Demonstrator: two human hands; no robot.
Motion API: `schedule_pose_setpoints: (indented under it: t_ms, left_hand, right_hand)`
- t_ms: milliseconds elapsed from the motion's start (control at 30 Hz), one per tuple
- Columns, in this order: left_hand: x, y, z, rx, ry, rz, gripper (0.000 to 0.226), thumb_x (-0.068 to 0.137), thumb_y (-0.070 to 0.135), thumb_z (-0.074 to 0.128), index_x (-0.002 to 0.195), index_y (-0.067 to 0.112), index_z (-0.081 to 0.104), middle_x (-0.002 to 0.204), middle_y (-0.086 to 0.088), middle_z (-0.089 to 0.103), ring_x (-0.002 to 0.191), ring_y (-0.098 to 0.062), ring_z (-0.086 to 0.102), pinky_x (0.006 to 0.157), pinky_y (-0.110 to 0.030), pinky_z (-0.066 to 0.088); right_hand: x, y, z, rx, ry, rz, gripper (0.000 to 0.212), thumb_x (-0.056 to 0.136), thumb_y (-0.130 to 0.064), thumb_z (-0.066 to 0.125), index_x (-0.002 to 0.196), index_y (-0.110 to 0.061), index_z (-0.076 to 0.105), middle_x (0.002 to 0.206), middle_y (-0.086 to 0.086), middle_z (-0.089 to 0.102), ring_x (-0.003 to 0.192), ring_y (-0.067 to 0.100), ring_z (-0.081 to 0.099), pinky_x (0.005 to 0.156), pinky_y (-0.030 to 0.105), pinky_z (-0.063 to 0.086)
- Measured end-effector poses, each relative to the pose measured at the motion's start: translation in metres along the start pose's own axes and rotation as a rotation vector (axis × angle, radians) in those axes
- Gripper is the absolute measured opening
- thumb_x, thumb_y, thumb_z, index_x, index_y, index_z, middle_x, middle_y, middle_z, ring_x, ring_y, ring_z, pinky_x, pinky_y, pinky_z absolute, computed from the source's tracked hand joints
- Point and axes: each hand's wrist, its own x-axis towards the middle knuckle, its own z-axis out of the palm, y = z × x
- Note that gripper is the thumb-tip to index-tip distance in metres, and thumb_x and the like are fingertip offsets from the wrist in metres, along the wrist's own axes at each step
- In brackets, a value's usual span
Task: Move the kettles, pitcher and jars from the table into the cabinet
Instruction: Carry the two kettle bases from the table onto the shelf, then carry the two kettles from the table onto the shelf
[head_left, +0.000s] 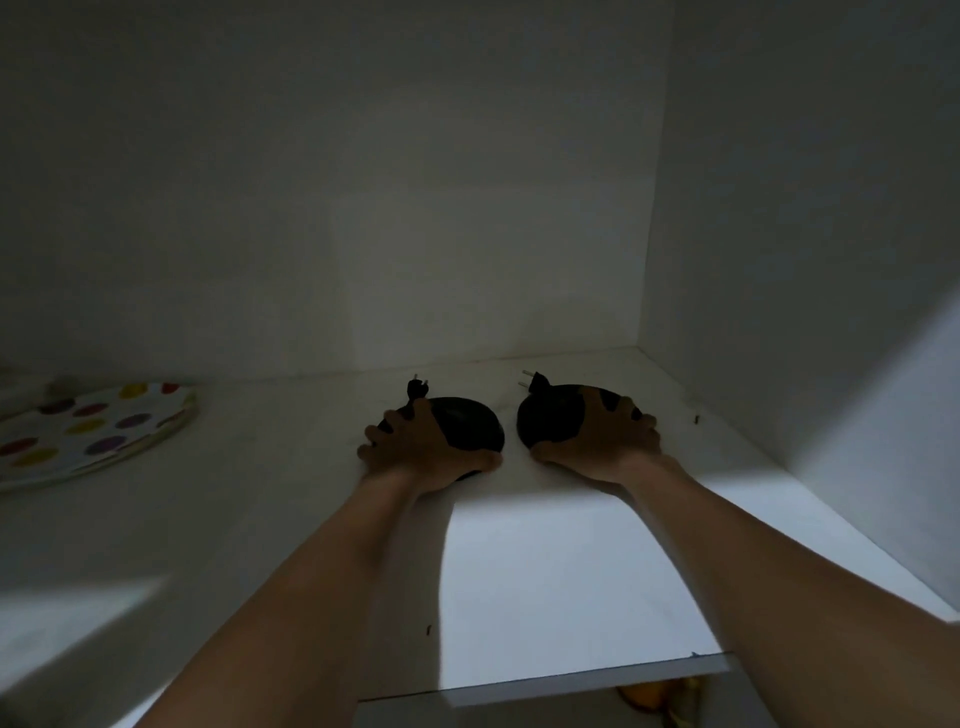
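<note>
Hands, two, both inside the white cabinet (519, 571): left hand (415, 452) grasps one black kettle base (467, 423), right hand (597, 441) grasps a second base (545, 421). Two bases counted, side by side on the shelf, each with one plug pointing rearward. One stack of dotted plates (88, 431) sits far left.

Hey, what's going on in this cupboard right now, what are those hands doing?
A person is reaching deep into a white cabinet with both arms. The left hand grips one round black kettle base, and the right hand grips a second black base, both resting on the shelf near the back wall. Each base has a plug sticking out behind it. A stack of polka-dot plates sits off to the left on the same shelf. No kettles, pitcher or jars are visible here.
</note>
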Motion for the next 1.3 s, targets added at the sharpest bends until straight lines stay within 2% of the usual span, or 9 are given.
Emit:
schedule_pose_setpoints:
  t_ms: [167, 300, 400, 533, 767, 1133, 1300]
  left_hand:
    - [-0.005, 0.001, 0.003, -0.028, 0.012, -0.008, 0.139, 0.050, 0.084, 0.069, 0.156, 0.027, -0.001, 0.162, -0.020, 0.003, 0.148, -0.046, 0.004, 0.116, -0.062, 0.017]
    - [-0.019, 0.004, 0.000, -0.023, 0.044, 0.024, 0.133, 0.060, 0.083, 0.065, 0.156, 0.029, -0.010, 0.164, -0.018, -0.011, 0.150, -0.044, -0.010, 0.118, -0.064, 0.001]
    - [-0.031, 0.006, -0.013, 0.082, 0.102, 0.059, 0.113, 0.077, 0.078, 0.053, 0.158, 0.025, -0.006, 0.165, -0.017, -0.014, 0.150, -0.044, -0.013, 0.118, -0.064, -0.002]
    - [-0.064, 0.007, -0.032, 0.227, 0.296, 0.133, 0.085, 0.096, 0.063, 0.036, 0.158, 0.018, 0.000, 0.165, -0.020, -0.008, 0.149, -0.049, -0.007, 0.117, -0.067, 0.002]
    - [-0.146, 0.010, -0.067, 0.321, 0.482, 0.108, 0.083, 0.094, 0.063, 0.037, 0.157, 0.019, 0.006, 0.165, -0.018, 0.000, 0.151, -0.044, -0.001, 0.114, -0.068, 0.005]
    - [-0.313, -0.052, -0.111, 0.319, 0.574, 0.013, 0.081, 0.096, 0.061, 0.036, 0.157, 0.021, 0.002, 0.165, -0.019, -0.007, 0.152, -0.039, -0.001, 0.115, -0.067, 0.002]
    - [-0.424, -0.120, -0.121, 0.282, 0.540, -0.139, 0.082, 0.095, 0.061, 0.038, 0.158, 0.021, 0.002, 0.165, -0.017, -0.008, 0.153, -0.038, -0.002, 0.115, -0.067, 0.001]
  right_hand:
    - [-0.005, 0.004, -0.001, 0.029, -0.030, 0.013, 0.123, 0.042, -0.088, 0.054, 0.150, -0.041, 0.017, 0.158, 0.012, 0.024, 0.144, 0.043, 0.019, 0.115, 0.054, 0.023]
    - [-0.019, 0.005, -0.010, -0.024, -0.015, 0.001, 0.115, 0.067, -0.084, 0.056, 0.155, -0.037, -0.001, 0.164, 0.016, -0.001, 0.149, 0.046, 0.000, 0.118, 0.057, 0.012]
    - [-0.026, 0.004, -0.018, -0.025, 0.040, -0.082, 0.102, 0.078, -0.078, 0.052, 0.156, -0.037, 0.000, 0.165, 0.013, -0.010, 0.150, 0.045, -0.005, 0.120, 0.057, 0.008]
    - [-0.043, -0.003, -0.027, -0.024, 0.177, -0.212, 0.087, 0.089, -0.068, 0.046, 0.157, -0.034, 0.004, 0.166, 0.013, -0.010, 0.149, 0.047, 0.000, 0.120, 0.057, 0.010]
    - [-0.099, -0.029, -0.046, -0.001, 0.199, -0.380, 0.083, 0.092, -0.066, 0.041, 0.157, -0.031, 0.003, 0.165, 0.014, -0.009, 0.149, 0.046, 0.002, 0.119, 0.059, 0.010]
    - [-0.256, -0.072, -0.053, 0.115, 0.209, -0.534, 0.079, 0.093, -0.063, 0.043, 0.156, -0.030, 0.009, 0.165, 0.015, -0.005, 0.150, 0.044, 0.006, 0.119, 0.058, 0.009]
    - [-0.368, -0.102, -0.014, 0.099, 0.059, -0.653, 0.079, 0.093, -0.064, 0.042, 0.156, -0.032, 0.007, 0.166, 0.013, -0.006, 0.150, 0.043, 0.004, 0.119, 0.059, 0.011]
